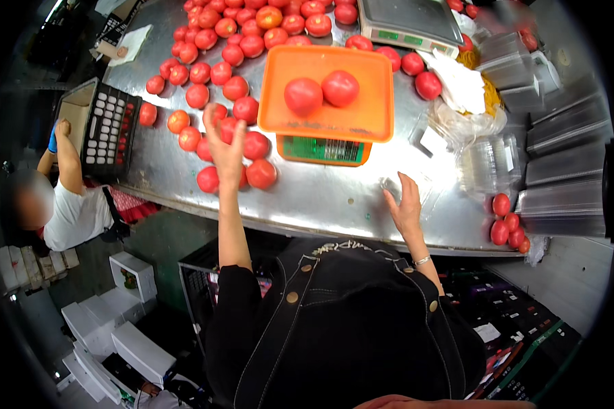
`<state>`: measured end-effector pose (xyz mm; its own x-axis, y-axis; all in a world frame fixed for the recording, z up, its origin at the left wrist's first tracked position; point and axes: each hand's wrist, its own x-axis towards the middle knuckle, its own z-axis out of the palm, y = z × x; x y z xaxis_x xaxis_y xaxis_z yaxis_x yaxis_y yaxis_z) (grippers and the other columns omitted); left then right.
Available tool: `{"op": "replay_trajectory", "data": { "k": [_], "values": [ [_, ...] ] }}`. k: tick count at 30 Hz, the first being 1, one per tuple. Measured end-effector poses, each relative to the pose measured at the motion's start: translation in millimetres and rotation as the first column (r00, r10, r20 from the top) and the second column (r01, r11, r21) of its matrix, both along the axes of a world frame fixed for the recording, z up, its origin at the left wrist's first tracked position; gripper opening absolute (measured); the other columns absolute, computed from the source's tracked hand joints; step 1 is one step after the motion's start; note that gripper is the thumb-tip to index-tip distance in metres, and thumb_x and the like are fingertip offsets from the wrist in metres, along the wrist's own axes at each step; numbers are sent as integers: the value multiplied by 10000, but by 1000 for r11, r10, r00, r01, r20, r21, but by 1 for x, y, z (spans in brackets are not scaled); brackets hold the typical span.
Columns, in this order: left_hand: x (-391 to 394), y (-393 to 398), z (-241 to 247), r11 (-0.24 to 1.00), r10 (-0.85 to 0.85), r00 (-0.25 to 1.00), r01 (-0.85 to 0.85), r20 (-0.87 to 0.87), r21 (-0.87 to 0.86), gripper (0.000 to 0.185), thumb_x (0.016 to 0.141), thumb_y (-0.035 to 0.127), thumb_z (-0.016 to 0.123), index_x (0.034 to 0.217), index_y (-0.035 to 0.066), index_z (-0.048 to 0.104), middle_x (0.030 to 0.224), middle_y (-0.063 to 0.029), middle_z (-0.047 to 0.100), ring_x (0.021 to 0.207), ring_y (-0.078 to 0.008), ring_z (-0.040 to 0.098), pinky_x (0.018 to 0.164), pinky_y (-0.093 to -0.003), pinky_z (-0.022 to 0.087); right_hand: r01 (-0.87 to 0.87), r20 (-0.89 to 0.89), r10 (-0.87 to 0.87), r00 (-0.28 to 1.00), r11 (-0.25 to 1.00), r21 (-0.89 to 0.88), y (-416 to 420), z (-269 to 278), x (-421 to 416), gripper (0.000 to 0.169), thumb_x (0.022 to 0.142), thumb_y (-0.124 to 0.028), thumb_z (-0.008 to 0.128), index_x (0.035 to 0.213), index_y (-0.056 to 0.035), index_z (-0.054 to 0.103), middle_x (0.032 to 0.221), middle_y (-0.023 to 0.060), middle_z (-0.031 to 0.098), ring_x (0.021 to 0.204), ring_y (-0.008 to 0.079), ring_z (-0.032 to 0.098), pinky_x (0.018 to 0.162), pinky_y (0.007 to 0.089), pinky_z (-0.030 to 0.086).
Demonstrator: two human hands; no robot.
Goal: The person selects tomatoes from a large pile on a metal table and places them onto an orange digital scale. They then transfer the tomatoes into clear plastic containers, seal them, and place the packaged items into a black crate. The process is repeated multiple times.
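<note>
My left hand (227, 151) is over the near tomatoes with its fingers apart, and nothing shows in its grip. A red tomato (261, 174) lies just right of it, among several others. On the orange tray (273, 110) of a digital scale (322, 149) rest two large tomatoes, a left one (303, 96) and a right one (340, 88). My right hand (407, 208) is above the steel table (312, 204), right of the scale, fingers spread. Some clear plastic (390, 187) shows by its fingertips; whether they touch it, I cannot tell.
Tomatoes (250, 46) cover the table's far left. A second scale (409, 25) stands behind. Stacked clear plastic containers (563, 207) line the right side, near small tomatoes (500, 232). At left, a co-worker (77, 209) has a hand at a black crate (100, 130).
</note>
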<state>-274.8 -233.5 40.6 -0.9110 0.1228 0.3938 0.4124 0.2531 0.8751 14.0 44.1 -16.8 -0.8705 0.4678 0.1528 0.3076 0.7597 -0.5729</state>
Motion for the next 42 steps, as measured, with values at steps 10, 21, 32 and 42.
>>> {"op": "replay_trajectory", "data": {
  "k": [10,21,32,42],
  "values": [
    [21,-51,3,956,256,965,-262,64,129,552,894,119,596,1372,45,330,1364,-161,405,1278,-257,396,1032,-412,370,-202,116,198,973,979,21,-6,-18,30,286,826,-123,619,1100,-42,595,1023,122,600,966,305,550,808,401,429],
    [9,-86,-42,934,347,934,-353,87,58,586,840,71,614,1364,3,359,1351,-168,415,1239,-253,438,962,-372,436,-324,-9,324,946,945,-34,6,38,-8,287,796,-181,693,1031,-32,625,997,159,636,925,340,602,813,404,483],
    [-201,-200,-115,600,663,741,-611,-107,-516,765,731,177,699,1382,100,304,1427,-238,262,1207,-492,366,1010,-503,363,-556,-19,594,804,763,329,-65,99,-244,604,750,-246,730,1273,-77,480,1331,189,407,1202,385,414,947,479,406],
    [-306,-248,-158,567,689,724,-515,27,-643,865,643,250,746,1393,238,314,1463,-201,212,1216,-511,364,974,-532,407,-572,292,494,819,738,357,-76,86,-281,720,628,-162,777,1284,-126,483,1364,175,364,1185,408,390,902,500,409]
  ]
}}
